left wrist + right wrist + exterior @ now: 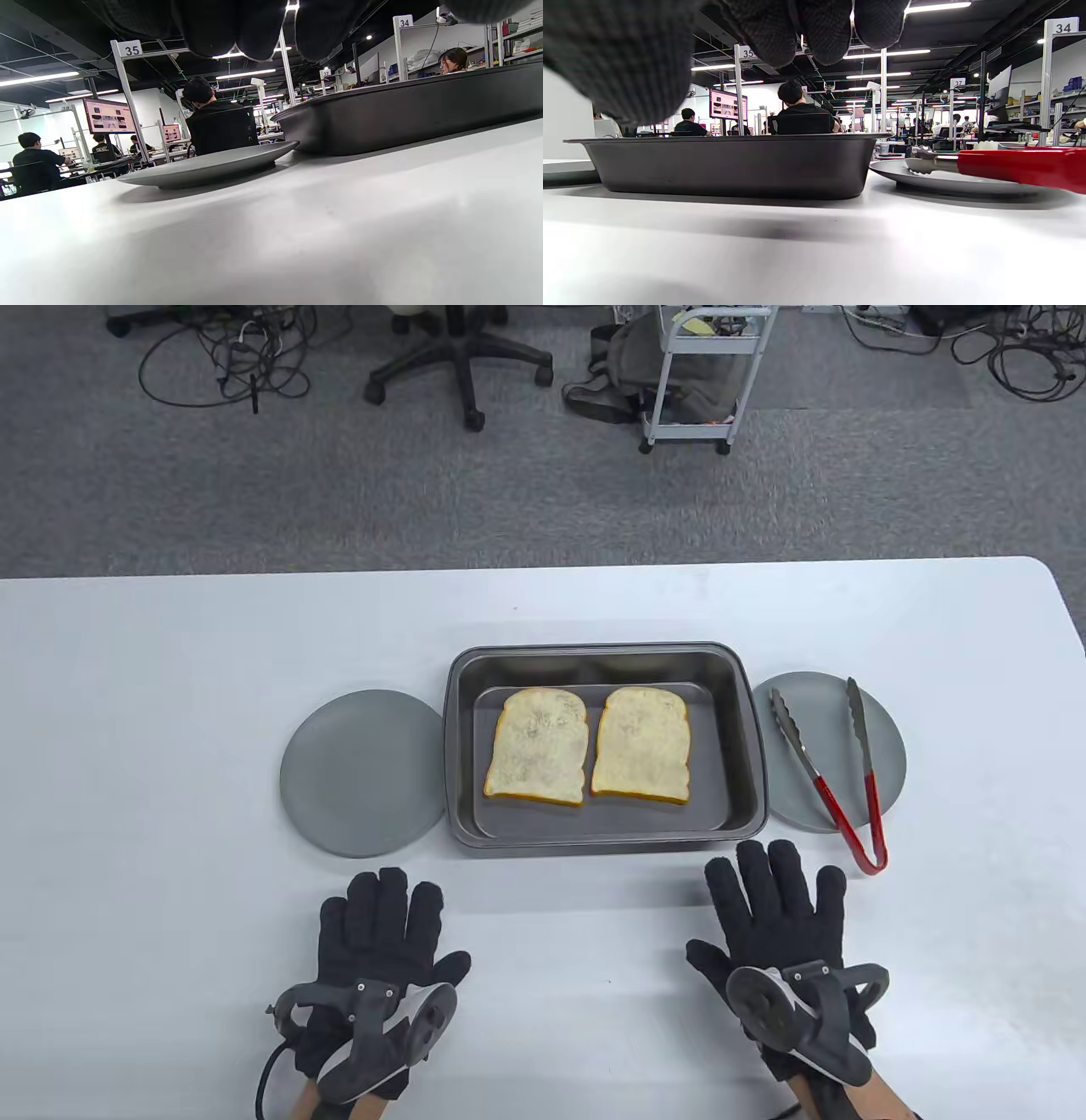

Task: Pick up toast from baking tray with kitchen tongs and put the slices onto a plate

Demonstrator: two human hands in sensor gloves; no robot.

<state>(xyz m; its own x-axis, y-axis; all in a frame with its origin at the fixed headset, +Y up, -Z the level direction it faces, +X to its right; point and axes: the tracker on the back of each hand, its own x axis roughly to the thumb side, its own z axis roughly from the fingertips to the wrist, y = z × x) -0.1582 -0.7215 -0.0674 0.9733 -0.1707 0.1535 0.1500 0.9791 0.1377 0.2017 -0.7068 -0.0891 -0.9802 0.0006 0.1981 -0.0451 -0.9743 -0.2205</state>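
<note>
Two toast slices lie side by side in the dark baking tray (738, 746): the left slice (538, 746) and the right slice (641, 746). A grey plate (361, 772) sits left of the tray, bare. Another grey plate (887, 729) on the right carries red-handled tongs (836, 776), their handle end hanging over the plate's near rim. My left hand (382, 937) lies flat on the table below the left plate, fingers straight, holding nothing. My right hand (776, 916) lies flat near the tray's front right corner, just left of the tongs' handle, holding nothing. In the right wrist view the tray wall (729, 169) and tongs (1018, 167) appear close ahead.
The white table (170, 661) ends at a far edge and a rounded right corner; grey carpet, a chair base (462, 369) and a small cart (700, 381) stand beyond. The left wrist view shows the left plate (208, 165) and tray wall (407, 110).
</note>
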